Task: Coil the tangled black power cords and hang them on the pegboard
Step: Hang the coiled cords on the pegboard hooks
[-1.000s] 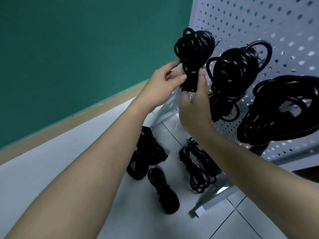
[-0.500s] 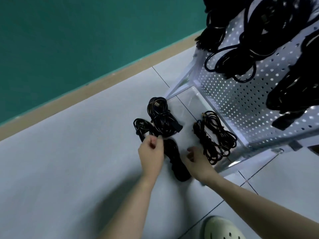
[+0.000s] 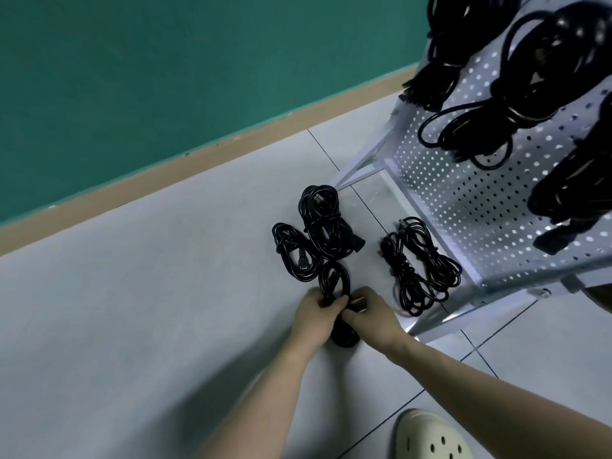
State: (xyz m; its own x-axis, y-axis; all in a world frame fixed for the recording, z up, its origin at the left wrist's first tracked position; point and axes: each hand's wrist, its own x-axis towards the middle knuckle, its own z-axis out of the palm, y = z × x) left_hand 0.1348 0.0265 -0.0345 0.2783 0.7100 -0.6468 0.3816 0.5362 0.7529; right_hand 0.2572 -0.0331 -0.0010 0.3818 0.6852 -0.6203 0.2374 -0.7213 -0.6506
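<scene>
Several black power cords lie on the grey floor mat. My left hand and my right hand both grip the middle of the nearest cord bundle, which lies on the mat; its lower loop is partly hidden between my hands. A small coil and a larger coil lie just beyond it. A loose tangled cord lies to the right at the foot of the white pegboard. Three coiled cords hang on the pegboard.
The pegboard stands on a white metal frame over tiled floor. A green wall with a tan skirting runs behind the mat. A pale clog shoe shows at the bottom edge.
My hands left the cord hung on the pegboard, dropped to the floor, and closed together on the nearest bundle. The view tilted downward.
</scene>
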